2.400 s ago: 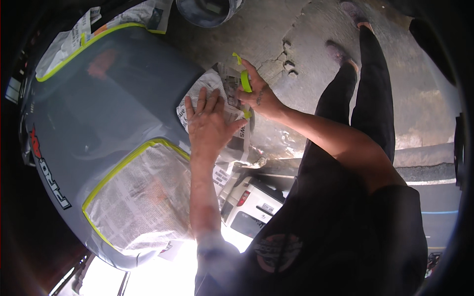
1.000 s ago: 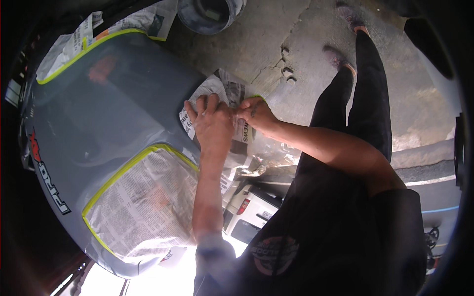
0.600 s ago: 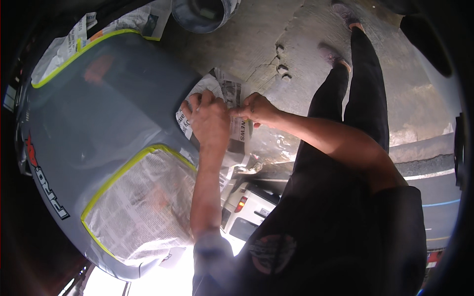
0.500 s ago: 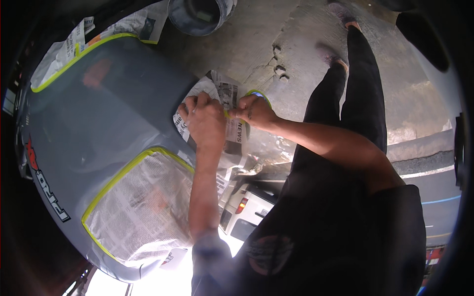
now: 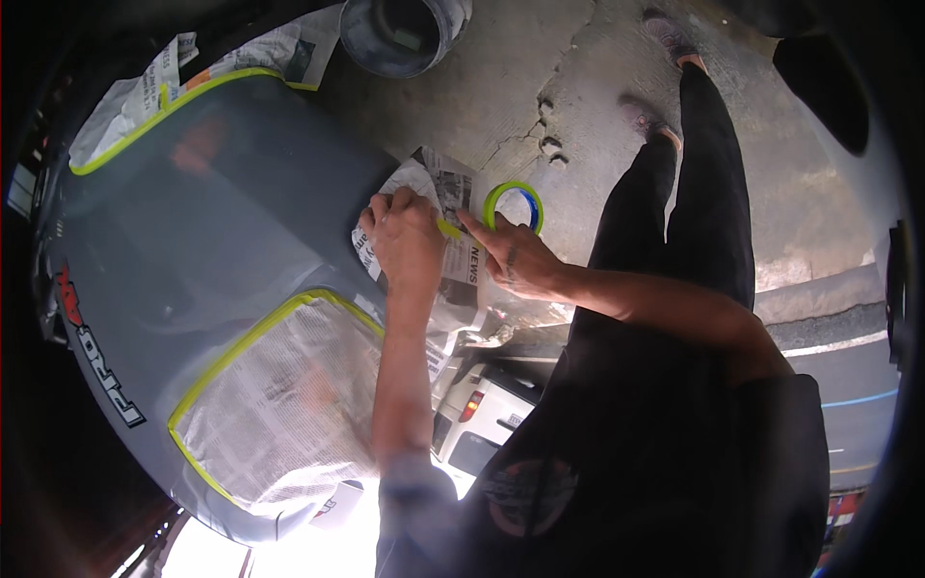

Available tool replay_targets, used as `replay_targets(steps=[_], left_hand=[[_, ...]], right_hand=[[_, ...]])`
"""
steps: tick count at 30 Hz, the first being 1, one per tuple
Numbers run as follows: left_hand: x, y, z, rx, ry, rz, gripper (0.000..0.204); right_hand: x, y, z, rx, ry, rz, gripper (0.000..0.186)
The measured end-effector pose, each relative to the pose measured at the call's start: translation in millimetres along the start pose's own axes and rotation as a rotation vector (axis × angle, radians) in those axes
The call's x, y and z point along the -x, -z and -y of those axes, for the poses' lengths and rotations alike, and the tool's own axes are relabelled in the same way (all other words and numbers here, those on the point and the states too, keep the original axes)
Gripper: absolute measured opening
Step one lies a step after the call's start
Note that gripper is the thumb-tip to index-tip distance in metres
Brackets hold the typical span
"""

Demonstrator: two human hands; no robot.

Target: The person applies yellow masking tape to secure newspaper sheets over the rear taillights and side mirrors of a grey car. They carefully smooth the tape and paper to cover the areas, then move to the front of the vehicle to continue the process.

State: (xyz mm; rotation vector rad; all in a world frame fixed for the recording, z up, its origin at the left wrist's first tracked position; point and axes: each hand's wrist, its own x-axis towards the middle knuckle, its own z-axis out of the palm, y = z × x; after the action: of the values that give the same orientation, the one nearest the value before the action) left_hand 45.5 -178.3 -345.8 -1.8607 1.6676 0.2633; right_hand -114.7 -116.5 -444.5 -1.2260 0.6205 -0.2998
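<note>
A sheet of newspaper [image 5: 461, 279] hangs at the edge of a grey painted car panel [image 5: 260, 193]. My left hand [image 5: 409, 241] grips the sheet near that edge, its fingers curled over it. A short yellow-green strip of masking tape [image 5: 449, 229] shows on the paper between my hands. Just to the right, my right hand [image 5: 525, 260] holds a roll of masking tape [image 5: 538, 207], yellow-green with a blue inner ring. Its index finger is stretched toward the strip, while the other fingers are bent by the roll. My left fingertips are partly hidden.
Newspaper edged with yellow-green tape covers a lower opening [image 5: 289, 405] and the panel's far edge [image 5: 125, 116]. A grey bucket [image 5: 443, 29] stands on cracked concrete [image 5: 578, 58]. A white vehicle [image 5: 482, 414] is below, beside my torso.
My right hand has drawn back from the strip toward me, and its index finger has straightened. The tape roll now shows almost whole. My left hand stays on the newspaper.
</note>
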Motion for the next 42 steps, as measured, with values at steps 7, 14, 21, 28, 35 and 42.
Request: replay_targets(steps=[7,14,21,28,35,42], left_hand=[[0.8,-9.1,-7.2,0.012,0.062,-0.085,0.007],[20.2,37.9,-78.1,0.879,0.125,-0.150,0.021],[107.9,-106.1,-219.2,1.411,0.280,0.546,0.039],[71.5,-65.0,-202.5,0.789,0.172,0.514,0.044],[92.9,-81.7,-247.0,1.810,0.312,-0.007,0.043],[154.3,-181.1,-317.7,1.598,0.316,-0.291,0.035]], right_hand=[[-26.5,47.5,2.5,-0.068,-0.178,0.234,0.051],[28.8,189.1,-192.2,0.169,-0.111,-0.221,0.037],[75.9,243.5,-187.4,0.631,0.076,0.050,0.041],[41.2,283.5,-134.5,0.710,-0.129,0.262,0.038],[30.2,346.2,-136.0,0.865,0.014,0.414,0.033],[0.9,388.0,-150.9,0.900,0.063,0.397,0.028]])
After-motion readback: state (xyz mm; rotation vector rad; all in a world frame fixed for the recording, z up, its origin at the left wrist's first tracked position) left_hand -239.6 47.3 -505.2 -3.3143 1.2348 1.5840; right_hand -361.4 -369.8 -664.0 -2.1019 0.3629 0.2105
